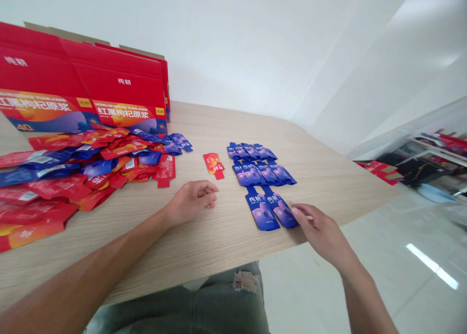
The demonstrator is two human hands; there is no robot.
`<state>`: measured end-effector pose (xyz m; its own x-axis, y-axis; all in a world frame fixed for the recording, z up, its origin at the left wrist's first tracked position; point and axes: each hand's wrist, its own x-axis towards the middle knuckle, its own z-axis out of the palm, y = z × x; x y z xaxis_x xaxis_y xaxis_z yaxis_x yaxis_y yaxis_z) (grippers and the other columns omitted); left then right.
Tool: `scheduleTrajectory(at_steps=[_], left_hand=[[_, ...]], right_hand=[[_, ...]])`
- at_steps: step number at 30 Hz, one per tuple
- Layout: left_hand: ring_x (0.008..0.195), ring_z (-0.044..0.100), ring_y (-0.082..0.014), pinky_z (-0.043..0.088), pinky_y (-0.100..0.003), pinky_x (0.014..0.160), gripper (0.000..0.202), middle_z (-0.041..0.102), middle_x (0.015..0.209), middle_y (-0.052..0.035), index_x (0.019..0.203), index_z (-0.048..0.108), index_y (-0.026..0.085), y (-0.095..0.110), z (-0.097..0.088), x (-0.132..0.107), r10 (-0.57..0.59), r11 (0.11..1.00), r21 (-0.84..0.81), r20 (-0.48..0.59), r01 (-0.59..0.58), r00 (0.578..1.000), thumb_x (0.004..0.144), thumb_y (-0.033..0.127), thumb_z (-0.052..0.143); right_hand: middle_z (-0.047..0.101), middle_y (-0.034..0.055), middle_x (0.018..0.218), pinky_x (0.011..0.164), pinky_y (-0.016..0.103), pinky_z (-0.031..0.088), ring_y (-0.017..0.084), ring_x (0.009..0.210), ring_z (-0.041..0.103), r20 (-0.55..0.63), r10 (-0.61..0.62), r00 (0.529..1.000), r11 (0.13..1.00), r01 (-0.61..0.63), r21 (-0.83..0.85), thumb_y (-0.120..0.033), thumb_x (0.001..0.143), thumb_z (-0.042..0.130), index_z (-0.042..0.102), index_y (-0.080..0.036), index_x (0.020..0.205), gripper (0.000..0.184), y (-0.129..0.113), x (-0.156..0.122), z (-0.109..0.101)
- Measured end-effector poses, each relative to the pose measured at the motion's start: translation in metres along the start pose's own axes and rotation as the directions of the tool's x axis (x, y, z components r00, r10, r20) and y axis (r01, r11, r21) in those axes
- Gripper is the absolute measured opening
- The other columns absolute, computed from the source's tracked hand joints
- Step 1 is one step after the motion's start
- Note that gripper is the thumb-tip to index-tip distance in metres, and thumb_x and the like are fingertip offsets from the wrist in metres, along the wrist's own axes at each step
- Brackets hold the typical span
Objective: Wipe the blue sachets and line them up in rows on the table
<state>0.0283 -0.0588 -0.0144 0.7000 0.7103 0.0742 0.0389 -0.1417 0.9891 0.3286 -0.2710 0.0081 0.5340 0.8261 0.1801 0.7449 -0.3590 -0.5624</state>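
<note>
My left hand point(191, 200) rests on the wooden table point(204, 236) with its fingers loosely curled and nothing in them, just below a single red pouch point(214, 164). My right hand point(319, 229) lies near the table's front edge with fingers stretched out, its fingertips touching the nearer of two blue pouches point(279, 209) laid side by side. Behind that pair are two tidy rows of blue pouches point(260, 164). A big heap of red and blue pouches point(83, 171) covers the table's left side.
Red cardboard boxes point(120, 98) stand upright at the back left, behind the heap. The table's right edge drops to a glossy floor point(401, 256). More red packaging point(379, 171) and shelving lie on the far right. My knees in jeans point(219, 305) show under the table.
</note>
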Motion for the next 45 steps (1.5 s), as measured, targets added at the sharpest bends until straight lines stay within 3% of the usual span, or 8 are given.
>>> scheduleTrajectory(at_steps=[6,20,31,36,41,45], left_hand=[[0.070,0.073,-0.0162,0.058,-0.029,0.069,0.029,0.075,0.076,-0.0025,0.098,0.073,0.014,0.001,0.001,0.000,0.009,1.000,0.006,-0.007,-0.009,1.000,0.080,0.037,0.071],[0.070,0.074,-0.0166,0.058,-0.030,0.068,0.026,0.075,0.080,-0.0032,0.097,0.073,0.015,0.000,0.000,0.000,0.003,1.000,-0.011,-0.014,-0.003,1.000,0.080,0.034,0.072],[0.071,0.074,-0.0164,0.058,-0.029,0.069,0.026,0.075,0.079,-0.0031,0.097,0.072,0.014,0.001,0.000,0.000,-0.003,1.000,-0.007,-0.013,0.003,1.000,0.080,0.035,0.072],[0.070,0.074,-0.0161,0.058,-0.029,0.069,0.025,0.075,0.079,-0.0025,0.097,0.072,0.015,0.000,-0.001,0.000,-0.002,1.000,-0.015,-0.016,0.002,1.000,0.080,0.034,0.072],[0.070,0.073,-0.0159,0.058,-0.029,0.069,0.026,0.075,0.079,-0.0027,0.096,0.072,0.015,0.000,0.000,0.000,0.003,1.000,-0.024,-0.008,-0.003,1.000,0.079,0.035,0.073],[0.067,0.071,-0.0152,0.056,-0.028,0.067,0.024,0.073,0.074,-0.0010,0.095,0.071,0.016,-0.003,0.002,0.001,0.016,1.000,-0.022,-0.006,-0.017,1.000,0.079,0.034,0.073]], right_hand=[[0.081,0.0116,0.118,0.090,0.046,0.063,0.033,0.104,0.078,0.174,0.058,0.983,0.994,-0.073,0.082,-0.056,0.075,0.076,0.074,-0.023,0.121,0.057,0.013,-0.007,-0.012],[0.082,0.0100,0.111,0.091,0.046,0.061,0.031,0.098,0.078,0.113,0.015,0.993,0.999,-0.019,0.038,-0.049,0.075,0.074,0.077,-0.023,0.115,0.048,0.005,-0.008,-0.003],[0.082,0.0095,0.112,0.089,0.044,0.062,0.030,0.096,0.077,0.116,0.001,0.993,1.000,-0.001,0.000,-0.047,0.077,0.074,0.078,-0.024,0.116,0.046,0.001,-0.005,0.000],[0.081,0.0109,0.118,0.096,0.046,0.061,0.031,0.102,0.077,0.152,0.005,0.988,1.000,-0.004,-0.005,-0.047,0.078,0.073,0.076,-0.023,0.121,0.049,0.001,-0.006,-0.003],[0.075,0.0128,0.135,0.111,0.054,0.055,0.037,0.122,0.071,0.145,-0.116,0.983,0.991,0.124,-0.051,-0.050,0.076,0.078,0.073,-0.024,0.127,0.058,-0.009,-0.003,-0.017],[0.072,0.0130,0.141,0.120,0.054,0.048,0.037,0.131,0.067,0.049,-0.302,0.952,0.949,0.305,-0.085,-0.049,0.085,0.075,0.073,-0.025,0.128,0.049,-0.053,0.014,-0.020]])
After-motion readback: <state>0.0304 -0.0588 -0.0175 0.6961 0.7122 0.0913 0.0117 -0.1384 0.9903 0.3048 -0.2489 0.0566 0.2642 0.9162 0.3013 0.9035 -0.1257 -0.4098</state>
